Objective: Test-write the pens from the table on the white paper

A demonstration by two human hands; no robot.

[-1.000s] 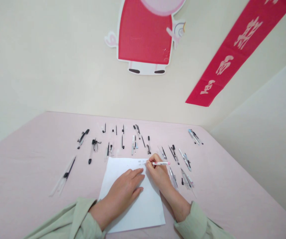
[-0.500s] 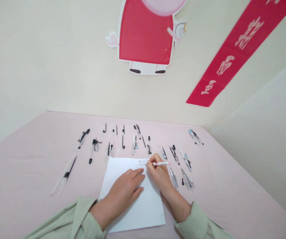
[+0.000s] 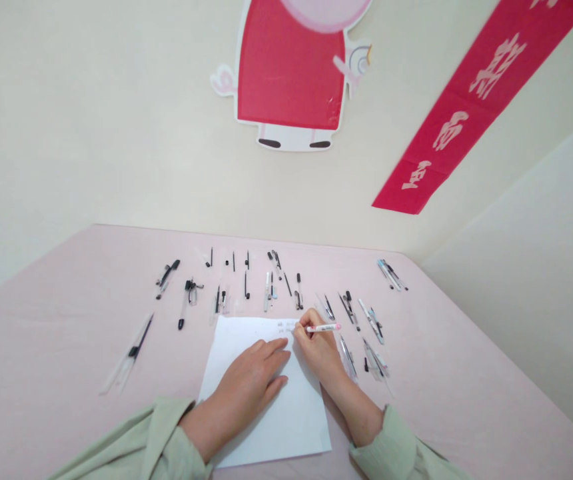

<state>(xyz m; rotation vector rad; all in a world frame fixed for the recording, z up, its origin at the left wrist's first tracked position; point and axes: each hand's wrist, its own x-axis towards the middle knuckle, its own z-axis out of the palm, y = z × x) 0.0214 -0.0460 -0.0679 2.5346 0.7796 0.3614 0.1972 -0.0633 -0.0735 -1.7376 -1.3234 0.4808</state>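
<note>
A white sheet of paper (image 3: pixel 286 427) lies on the pink-covered table in front of me, with small lines of handwriting (image 3: pixel 285 327) near its top edge. My left hand (image 3: pixel 254 373) rests flat on the sheet, fingers stretched out and slightly apart. In my right hand (image 3: pixel 319 347) a white pen with a pink end (image 3: pixel 324 328) is pinched between the fingers. Its tip is at the handwriting, mostly hidden by the fingers. The side of that hand lies on the paper's upper right part.
Several taken-apart pens lie around the sheet: a clear barrel with a dark refill (image 3: pixel 131 353) at left, a black-capped pen (image 3: pixel 168 277) farther back, more pen parts (image 3: pixel 375 360) at right. Behind the table (image 3: pixel 466 373) is a wall with a red banner (image 3: pixel 446 133).
The pen in my right hand has shifted very slightly at the writing. My left hand and the loose pens stay in place.
</note>
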